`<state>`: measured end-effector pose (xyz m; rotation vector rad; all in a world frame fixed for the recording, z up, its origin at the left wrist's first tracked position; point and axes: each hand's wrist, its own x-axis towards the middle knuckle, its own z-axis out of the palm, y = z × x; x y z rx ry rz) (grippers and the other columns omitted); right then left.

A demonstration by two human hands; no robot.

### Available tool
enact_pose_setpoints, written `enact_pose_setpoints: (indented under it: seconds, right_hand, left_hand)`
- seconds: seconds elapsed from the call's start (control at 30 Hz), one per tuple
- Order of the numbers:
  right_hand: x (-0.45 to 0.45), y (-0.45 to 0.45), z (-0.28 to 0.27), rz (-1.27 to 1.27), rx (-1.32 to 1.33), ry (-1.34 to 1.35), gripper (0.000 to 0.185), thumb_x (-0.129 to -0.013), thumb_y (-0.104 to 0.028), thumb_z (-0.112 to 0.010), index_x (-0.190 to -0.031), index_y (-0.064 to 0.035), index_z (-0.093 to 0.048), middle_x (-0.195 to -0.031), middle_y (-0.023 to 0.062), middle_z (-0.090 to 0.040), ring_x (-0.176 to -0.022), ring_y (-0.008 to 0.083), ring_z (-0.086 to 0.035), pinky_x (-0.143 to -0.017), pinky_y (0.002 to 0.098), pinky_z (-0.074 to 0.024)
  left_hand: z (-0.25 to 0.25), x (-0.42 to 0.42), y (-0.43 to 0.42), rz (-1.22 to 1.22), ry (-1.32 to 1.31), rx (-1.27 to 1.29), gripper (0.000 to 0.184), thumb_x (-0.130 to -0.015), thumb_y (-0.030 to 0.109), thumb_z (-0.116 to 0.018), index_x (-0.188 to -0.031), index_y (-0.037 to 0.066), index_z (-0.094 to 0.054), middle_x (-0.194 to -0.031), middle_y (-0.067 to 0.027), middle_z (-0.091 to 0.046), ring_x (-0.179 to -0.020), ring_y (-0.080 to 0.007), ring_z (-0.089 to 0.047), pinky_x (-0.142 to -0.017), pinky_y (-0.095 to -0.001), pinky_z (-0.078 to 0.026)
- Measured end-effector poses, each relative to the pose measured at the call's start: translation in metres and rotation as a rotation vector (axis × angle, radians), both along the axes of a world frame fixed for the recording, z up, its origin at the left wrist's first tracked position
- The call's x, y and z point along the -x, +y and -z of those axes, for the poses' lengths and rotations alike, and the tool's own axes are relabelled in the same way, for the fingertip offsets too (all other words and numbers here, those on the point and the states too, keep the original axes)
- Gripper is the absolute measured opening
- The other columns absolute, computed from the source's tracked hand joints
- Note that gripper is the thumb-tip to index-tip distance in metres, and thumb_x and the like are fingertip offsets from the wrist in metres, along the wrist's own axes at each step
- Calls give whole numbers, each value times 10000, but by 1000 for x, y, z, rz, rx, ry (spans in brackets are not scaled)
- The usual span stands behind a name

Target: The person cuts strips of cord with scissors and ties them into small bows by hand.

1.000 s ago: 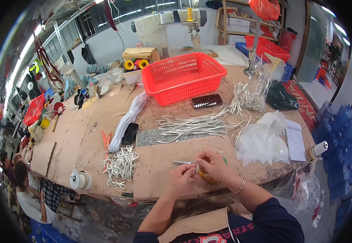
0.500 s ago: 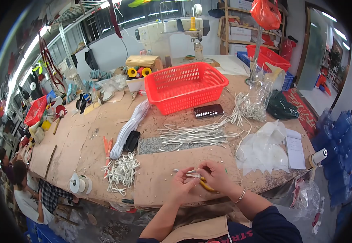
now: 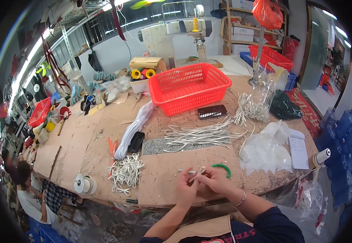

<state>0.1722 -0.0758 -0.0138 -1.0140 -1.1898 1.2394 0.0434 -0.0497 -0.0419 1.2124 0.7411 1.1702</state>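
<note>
My left hand (image 3: 186, 187) is closed, thumb and fingertips pinched on a short white cord (image 3: 201, 170) that forms a small loop. My right hand (image 3: 219, 181) meets it fingertip to fingertip, pinching the same cord. Just beyond the right fingers shows a curved green handle (image 3: 227, 169); the rest of that tool is hidden by the hand. A pale tip sticks out past the left fingers, too small to name. Ahead, long white cords (image 3: 198, 135) lie across a grey speckled slab (image 3: 153, 147). Looped white cords (image 3: 126, 172) are heaped to the left.
A red plastic basket (image 3: 190, 89) stands behind the slab, a dark phone-like object (image 3: 212, 112) before it. A white cord hank (image 3: 133, 129) and black case (image 3: 136, 142) lie left. Plastic sheets (image 3: 265, 148), a notepad (image 3: 298, 152) and a thread cone (image 3: 321, 156) are right. People sit far left.
The white cord now stands up as a loop between my fingertips. A yellow handle under my right hand has gone from sight, and a green one shows beyond it. The view has shifted slightly.
</note>
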Motion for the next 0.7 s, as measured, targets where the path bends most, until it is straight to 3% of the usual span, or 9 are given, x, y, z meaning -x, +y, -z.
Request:
enact_pose_setpoints:
  seconds: [0.1, 0.17, 0.27, 0.33, 0.37, 0.43, 0.47, 0.53, 0.7]
  right_hand:
    - [-13, 9, -6, 27, 9, -255, 157, -828, -175, -563, -905, -40, -584, -802, 69, -616, -745, 137, -580, -650, 271, -451]
    - [-32, 14, -32, -22, -11, -702, 209, -815, -223, -562, -905, -37, -593, -783, 122, -625, -717, 214, -595, -643, 306, -455]
    - [-40, 16, -34, -425, -118, -1132, 227, -782, -227, -592, -886, -25, -601, -782, 160, -620, -709, 259, -597, -632, 327, -459]
    - [-40, 20, -43, -290, -34, -933, 242, -746, -180, -633, -919, -14, -592, -782, 130, -627, -700, 219, -602, -601, 301, -458]
    - [-41, 20, -40, -213, 57, -575, 255, -733, -146, -646, -937, -7, -584, -795, 111, -624, -706, 193, -599, -601, 279, -461]
    - [-39, 16, -36, -105, 192, -123, 279, -726, -75, -666, -968, 8, -556, -839, 64, -600, -743, 123, -583, -622, 218, -468]
    - [-33, 14, -27, -108, 183, -128, 279, -726, -75, -666, -968, 8, -556, -839, 64, -600, -743, 123, -583, -622, 218, -468]
    - [-17, 9, -5, -76, 227, 387, 210, -751, -81, -658, -918, 3, -564, -833, 64, -599, -754, 103, -575, -632, 207, -464]
    - [-10, 7, 5, 125, 61, 71, 104, -795, -101, -626, -818, -19, -566, -757, 15, -602, -686, 63, -558, -595, 193, -443]
  left_hand:
    - [2, -1, 4, -22, 118, -208, 396, -771, -12, -599, -1135, -11, -443, -869, -57, -584, -714, -111, -569, -650, -211, -475]
    - [-11, 5, 11, -31, 169, -305, 371, -771, -15, -597, -1116, -13, -462, -839, -52, -589, -688, -108, -567, -642, -206, -472]
    - [-25, 14, 17, 298, 356, -237, 293, -782, -21, -575, -1066, -18, -505, -814, -51, -593, -676, -105, -566, -643, -212, -477]
    - [-26, 14, 23, 257, 329, -58, 173, -805, -11, -547, -978, -11, -540, -821, -74, -607, -677, -125, -587, -653, -236, -498]
    - [-24, 13, 25, 248, 327, -72, 173, -805, -11, -547, -978, -11, -540, -821, -74, -607, -677, -125, -587, -653, -236, -498]
    - [-14, 8, 23, 75, -151, 262, 106, -819, 0, -533, -925, 10, -539, -850, -98, -612, -721, -144, -605, -665, -256, -510]
    - [-12, 4, 20, 73, -154, 253, 106, -819, 0, -533, -925, 10, -539, -850, -98, -612, -721, -144, -605, -665, -256, -510]
    - [-8, -3, 15, 46, -351, 310, 53, -823, 3, -530, -873, 22, -531, -846, -102, -609, -748, -158, -606, -657, -263, -511]
    - [0, -2, 13, 7, -144, 152, 53, -812, -13, -529, -860, 9, -525, -832, -96, -602, -733, -154, -588, -661, -277, -503]
